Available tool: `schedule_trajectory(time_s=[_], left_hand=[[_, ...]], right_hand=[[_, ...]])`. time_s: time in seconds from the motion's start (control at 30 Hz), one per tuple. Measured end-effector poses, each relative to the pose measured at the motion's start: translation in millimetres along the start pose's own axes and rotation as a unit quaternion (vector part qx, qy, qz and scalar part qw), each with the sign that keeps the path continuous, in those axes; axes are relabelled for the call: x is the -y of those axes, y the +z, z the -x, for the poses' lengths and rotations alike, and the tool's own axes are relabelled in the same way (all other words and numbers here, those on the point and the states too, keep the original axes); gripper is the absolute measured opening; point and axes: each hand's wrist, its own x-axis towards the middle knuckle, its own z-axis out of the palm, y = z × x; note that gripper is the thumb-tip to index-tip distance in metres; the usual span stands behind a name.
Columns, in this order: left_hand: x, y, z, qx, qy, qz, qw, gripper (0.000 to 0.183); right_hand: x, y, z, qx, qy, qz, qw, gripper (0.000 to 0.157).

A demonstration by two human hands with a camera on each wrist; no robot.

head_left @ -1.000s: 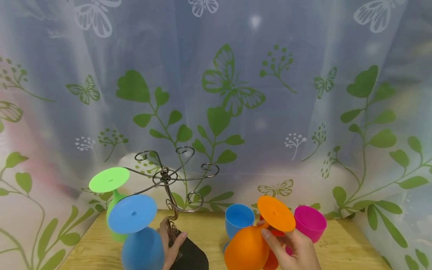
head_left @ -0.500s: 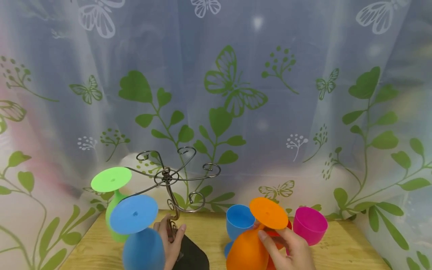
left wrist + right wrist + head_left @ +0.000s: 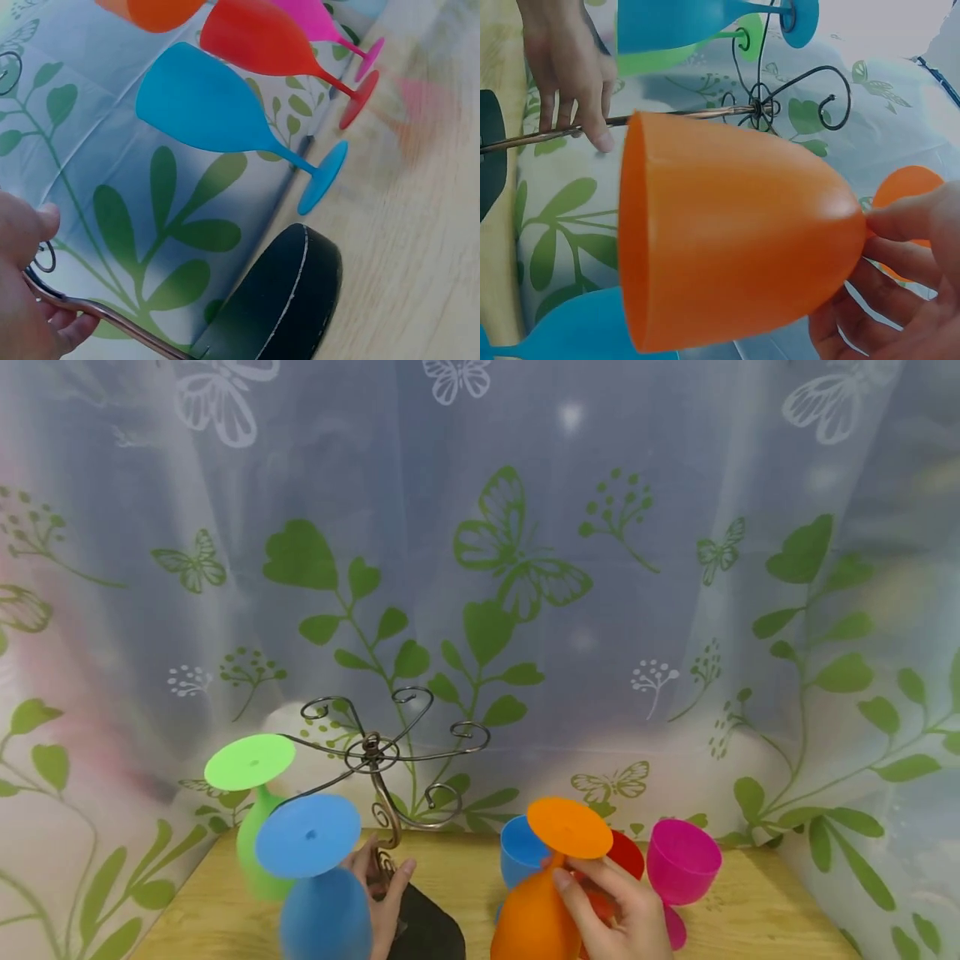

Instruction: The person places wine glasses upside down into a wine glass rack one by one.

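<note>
My right hand pinches the stem of an orange plastic goblet, which is upside down, bowl below and round foot on top. In the right wrist view its bowl opens away from the fingers. With my left hand I hold the post of a metal stemware rack with a black base. Curled wire arms spread from the top of the rack. A blue goblet and a green goblet hang upside down on its left side.
Right of the rack, another blue goblet, a red goblet and a magenta goblet stand upright on the wooden table. The orange goblet partly hides the blue one. A leaf-patterned curtain closes off the back.
My right hand has carried the orange goblet leftward, toward the rack, uncovering more of the red and magenta goblets. My left hand stays on the post.
</note>
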Motion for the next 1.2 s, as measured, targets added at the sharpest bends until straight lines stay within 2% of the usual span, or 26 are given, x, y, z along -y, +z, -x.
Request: schedule_trajectory(time_s=[0.1,0.2,0.33,0.43,0.53,0.63,0.77,0.87,1.0,1.2], left_hand=[[31.8,11.2,-3.6,-0.022,0.012,0.0,0.9997,0.06],[54.4,19.8,-8.2,-0.055,0.026,-0.002,0.9982,0.062],[65.9,23.0,-12.5,-0.084,0.019,0.027,0.9959,0.062],[66.8,21.0,-13.5,-0.084,-0.005,0.035,0.9959,0.058],[62.2,15.7,-13.4,-0.072,-0.023,0.023,0.9969,0.058],[38.6,6.8,-8.3,-0.064,-0.043,0.02,0.9968,0.056],[-3.3,-2.4,0.2,-0.059,-0.065,0.042,0.9952,0.052],[-19.7,-5.5,1.4,-0.042,-0.084,0.049,0.9944,0.052],[-27.3,-9.4,-0.5,-0.015,-0.108,0.04,0.9932,0.054],[-23.4,-14.4,-7.0,0.032,-0.132,0.05,0.9894,0.05]], right_hand=[[3,7.1,-4,-0.009,0.015,-0.006,1.0,0.022],[8,15.7,-11,-0.001,0.027,-0.019,0.999,0.019],[15,30.5,-24,0.017,0.03,-0.063,0.997,0.017],[19,42.9,-32,0.026,0.034,-0.085,0.995,0.017],[21,54.7,-40,0.038,0.029,-0.092,0.995,0.018],[23,63.9,-45,0.05,0.018,-0.088,0.995,0.017],[23,71.0,-48,0.063,0.017,-0.08,0.995,0.016],[25,74.8,-48,0.072,0.011,-0.073,0.995,0.016],[29,80.3,-47,0.086,0.0,-0.067,0.994,0.016],[35,87.1,-44,0.105,0.006,-0.067,0.992,0.01]])
